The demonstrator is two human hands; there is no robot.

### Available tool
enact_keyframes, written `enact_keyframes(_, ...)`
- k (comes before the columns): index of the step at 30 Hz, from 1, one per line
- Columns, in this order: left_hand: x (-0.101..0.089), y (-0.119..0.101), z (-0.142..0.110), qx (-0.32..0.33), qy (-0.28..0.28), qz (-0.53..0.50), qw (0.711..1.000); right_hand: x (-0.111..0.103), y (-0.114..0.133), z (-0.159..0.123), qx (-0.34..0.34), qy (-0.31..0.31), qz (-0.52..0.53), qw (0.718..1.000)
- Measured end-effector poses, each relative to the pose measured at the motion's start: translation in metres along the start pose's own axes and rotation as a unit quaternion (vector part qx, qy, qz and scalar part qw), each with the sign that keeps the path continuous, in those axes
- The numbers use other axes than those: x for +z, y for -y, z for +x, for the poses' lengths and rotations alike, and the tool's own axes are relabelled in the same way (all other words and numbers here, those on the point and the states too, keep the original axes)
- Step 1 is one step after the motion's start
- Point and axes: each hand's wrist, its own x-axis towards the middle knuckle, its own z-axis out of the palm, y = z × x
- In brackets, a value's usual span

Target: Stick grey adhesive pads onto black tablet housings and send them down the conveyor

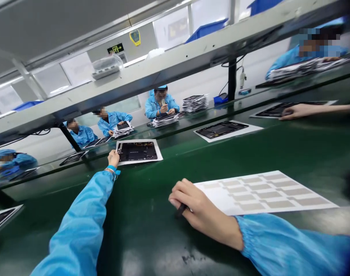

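My left hand (113, 158) reaches far forward, its fingers closed on the left edge of an opened tablet (137, 151) that shows dark inner parts. A white sheet (159, 154) lies under that tablet. My right hand (198, 209) is closed around a short black stick-like tool (180, 210); most of it is hidden in the fingers. Just beyond that hand lies a white sheet of grey stickers (255, 188) in rows, with its lower left part covered by the hand.
Another opened tablet (221, 129) lies on its white sheet farther right. At the right, a co-worker's hand (295, 111) rests on a third one. Stacks of sheets and tablets (195, 102) stand before co-workers across the green bench (152, 207). A grey shelf beam (163, 69) crosses overhead.
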Motion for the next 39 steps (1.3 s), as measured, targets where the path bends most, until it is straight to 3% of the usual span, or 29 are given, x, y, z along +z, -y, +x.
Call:
enact_keyframes(4,0.022,-0.011,-0.001,-0.027,0.024,0.0,0.999,0.005,-0.013,-0.002,0.032,0.022,0.007,0.999)
enact_keyframes(8,0.031,-0.022,-0.032,0.05,0.087,-0.014,0.995,0.007,-0.023,-0.002,0.062,0.048,0.006,0.997)
enact_keyframes(12,0.021,-0.019,-0.111,0.219,0.192,-0.049,0.956,0.011,-0.016,-0.009,0.056,0.091,-0.03,0.994)
enact_keyframes(15,-0.001,-0.01,-0.182,0.4,0.273,-0.042,0.874,0.014,-0.005,-0.009,0.022,0.123,-0.052,0.991)
enact_keyframes(17,-0.017,-0.007,-0.219,0.439,0.318,-0.029,0.84,0.012,-0.008,0.003,0.016,0.173,-0.088,0.981)
enact_keyframes(19,-0.029,-0.007,-0.24,0.43,0.353,-0.015,0.831,0.005,-0.03,0.028,0.053,0.24,-0.167,0.955)
enact_keyframes(20,-0.033,-0.008,-0.246,0.419,0.364,-0.007,0.832,-0.001,-0.049,0.044,0.107,0.264,-0.234,0.93)
enact_keyframes(24,-0.037,-0.015,-0.25,0.4,0.375,0.013,0.836,-0.038,-0.147,0.1,0.235,0.237,-0.358,0.872)
enact_keyframes(28,-0.029,-0.013,-0.247,0.433,0.328,0.021,0.839,-0.067,-0.22,0.113,0.348,0.213,-0.433,0.804)
enact_keyframes(33,0.003,0.005,-0.246,0.502,0.266,0.025,0.823,-0.063,-0.262,0.1,0.425,0.207,-0.446,0.76)
enact_keyframes(36,0.026,0.016,-0.248,0.508,0.244,0.02,0.826,-0.053,-0.276,0.099,0.445,0.212,-0.44,0.751)
enact_keyframes(39,0.032,0.018,-0.249,0.501,0.239,0.022,0.832,-0.046,-0.283,0.104,0.451,0.222,-0.429,0.751)
